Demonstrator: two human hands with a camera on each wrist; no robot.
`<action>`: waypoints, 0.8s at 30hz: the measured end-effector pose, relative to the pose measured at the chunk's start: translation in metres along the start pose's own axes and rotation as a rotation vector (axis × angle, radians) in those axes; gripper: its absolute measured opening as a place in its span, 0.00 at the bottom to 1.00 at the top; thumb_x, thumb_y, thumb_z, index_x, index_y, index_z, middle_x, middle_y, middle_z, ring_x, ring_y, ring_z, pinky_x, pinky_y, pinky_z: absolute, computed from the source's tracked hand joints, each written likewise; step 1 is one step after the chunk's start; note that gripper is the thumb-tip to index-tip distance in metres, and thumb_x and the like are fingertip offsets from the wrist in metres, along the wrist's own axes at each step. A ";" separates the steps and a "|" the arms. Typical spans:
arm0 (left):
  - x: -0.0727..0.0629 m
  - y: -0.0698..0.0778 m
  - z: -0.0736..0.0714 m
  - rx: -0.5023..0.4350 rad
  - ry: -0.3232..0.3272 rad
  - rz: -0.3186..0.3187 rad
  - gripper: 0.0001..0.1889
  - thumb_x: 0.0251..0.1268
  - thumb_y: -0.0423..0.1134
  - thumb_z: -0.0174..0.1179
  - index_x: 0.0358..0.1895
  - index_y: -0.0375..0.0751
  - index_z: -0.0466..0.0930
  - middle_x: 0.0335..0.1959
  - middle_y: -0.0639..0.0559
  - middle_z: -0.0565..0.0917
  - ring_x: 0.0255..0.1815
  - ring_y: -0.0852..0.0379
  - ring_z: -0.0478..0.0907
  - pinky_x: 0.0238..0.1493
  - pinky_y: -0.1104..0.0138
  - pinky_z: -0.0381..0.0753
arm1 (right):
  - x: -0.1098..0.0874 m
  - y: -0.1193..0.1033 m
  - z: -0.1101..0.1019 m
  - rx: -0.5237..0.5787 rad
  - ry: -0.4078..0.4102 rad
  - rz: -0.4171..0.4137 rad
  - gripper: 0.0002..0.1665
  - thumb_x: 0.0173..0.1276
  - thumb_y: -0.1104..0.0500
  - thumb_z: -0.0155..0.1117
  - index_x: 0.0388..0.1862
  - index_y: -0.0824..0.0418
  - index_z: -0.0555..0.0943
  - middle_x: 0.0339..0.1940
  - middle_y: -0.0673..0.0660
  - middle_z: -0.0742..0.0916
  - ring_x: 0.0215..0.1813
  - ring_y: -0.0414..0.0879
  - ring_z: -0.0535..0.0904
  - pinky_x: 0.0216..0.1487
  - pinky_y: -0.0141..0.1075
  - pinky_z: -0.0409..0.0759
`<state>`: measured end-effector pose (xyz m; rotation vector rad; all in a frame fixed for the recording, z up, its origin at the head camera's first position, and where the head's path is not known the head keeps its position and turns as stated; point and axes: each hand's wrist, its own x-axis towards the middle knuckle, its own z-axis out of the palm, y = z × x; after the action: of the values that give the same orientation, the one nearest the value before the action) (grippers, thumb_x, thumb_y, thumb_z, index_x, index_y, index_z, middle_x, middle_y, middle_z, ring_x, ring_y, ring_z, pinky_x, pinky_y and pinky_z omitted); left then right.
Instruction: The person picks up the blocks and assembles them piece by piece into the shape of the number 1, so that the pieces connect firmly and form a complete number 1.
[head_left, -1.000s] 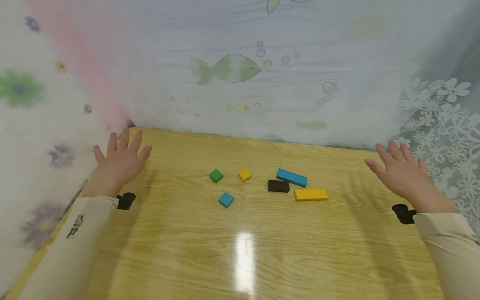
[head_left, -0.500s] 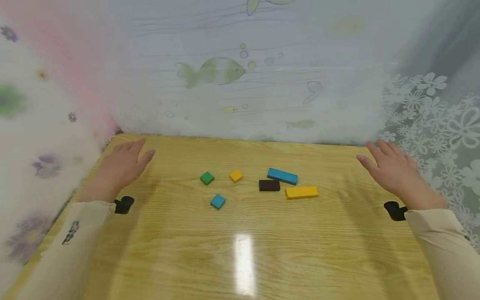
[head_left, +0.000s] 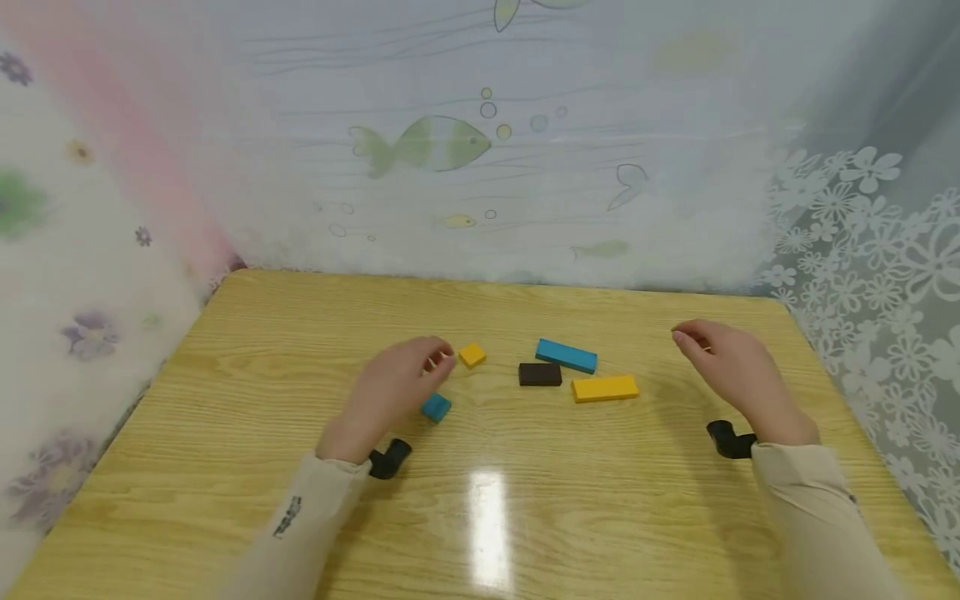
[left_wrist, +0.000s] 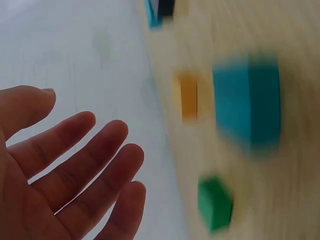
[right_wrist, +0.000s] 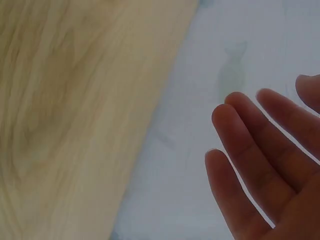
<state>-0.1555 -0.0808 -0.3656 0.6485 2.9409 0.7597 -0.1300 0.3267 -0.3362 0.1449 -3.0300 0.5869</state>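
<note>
My left hand [head_left: 393,392] hovers above the table near a small blue block [head_left: 436,407] and a small yellow block [head_left: 472,356]. Its fingers bend loosely, and nothing lies between them. A green block [left_wrist: 215,204] shows in the left wrist view; from the head view the left hand hides it. Off to the right, my right hand [head_left: 738,375] hangs over the table, fingers relaxed and holding nothing. Between the hands lie a long blue block [head_left: 566,356], a dark brown block [head_left: 540,375] and a long yellow block [head_left: 604,389].
The wooden table [head_left: 600,500] meets a fish-print curtain [head_left: 300,183] along its far edge. A flower-print curtain [head_left: 90,400] hangs at the left, and a lace-patterned one [head_left: 862,233] at the right.
My left hand has swung inward from the far left to the small blocks, covering the green one. My right hand has come inward and nearer. Both hands' spread fingers have relaxed into a bend.
</note>
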 end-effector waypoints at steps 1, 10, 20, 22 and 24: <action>0.001 0.008 0.009 -0.019 -0.008 0.011 0.20 0.64 0.58 0.42 0.47 0.53 0.75 0.37 0.62 0.77 0.36 0.64 0.74 0.35 0.67 0.73 | 0.000 -0.003 0.005 0.031 -0.008 0.000 0.31 0.68 0.40 0.39 0.55 0.61 0.72 0.48 0.62 0.79 0.46 0.58 0.75 0.42 0.53 0.70; 0.011 0.062 0.077 -0.205 -0.100 0.078 0.18 0.65 0.53 0.47 0.51 0.50 0.76 0.48 0.59 0.75 0.48 0.60 0.73 0.47 0.63 0.71 | 0.005 -0.019 0.041 0.252 -0.036 0.036 0.31 0.67 0.38 0.42 0.59 0.56 0.70 0.48 0.58 0.80 0.49 0.55 0.74 0.46 0.51 0.70; 0.024 0.095 0.115 -0.268 -0.094 0.099 0.19 0.66 0.49 0.48 0.57 0.50 0.71 0.60 0.57 0.68 0.61 0.58 0.63 0.58 0.62 0.62 | 0.005 -0.026 0.061 0.421 -0.023 0.130 0.30 0.66 0.38 0.43 0.60 0.54 0.68 0.49 0.58 0.80 0.49 0.52 0.74 0.50 0.52 0.67; 0.027 0.099 0.118 -0.248 -0.087 0.112 0.19 0.66 0.48 0.49 0.58 0.50 0.71 0.61 0.56 0.67 0.62 0.56 0.61 0.60 0.61 0.60 | 0.006 -0.026 0.064 0.430 -0.009 0.131 0.29 0.67 0.39 0.44 0.60 0.54 0.69 0.49 0.57 0.80 0.49 0.52 0.74 0.49 0.51 0.68; 0.030 0.101 0.121 -0.201 -0.079 0.131 0.19 0.66 0.47 0.49 0.58 0.50 0.71 0.62 0.55 0.66 0.62 0.56 0.61 0.60 0.61 0.59 | 0.007 -0.027 0.069 0.429 -0.009 0.131 0.28 0.67 0.40 0.44 0.59 0.53 0.70 0.49 0.57 0.80 0.48 0.51 0.75 0.49 0.50 0.69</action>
<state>-0.1276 0.0665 -0.4228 0.8379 2.7256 0.9998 -0.1367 0.2754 -0.3899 -0.0365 -2.8880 1.2417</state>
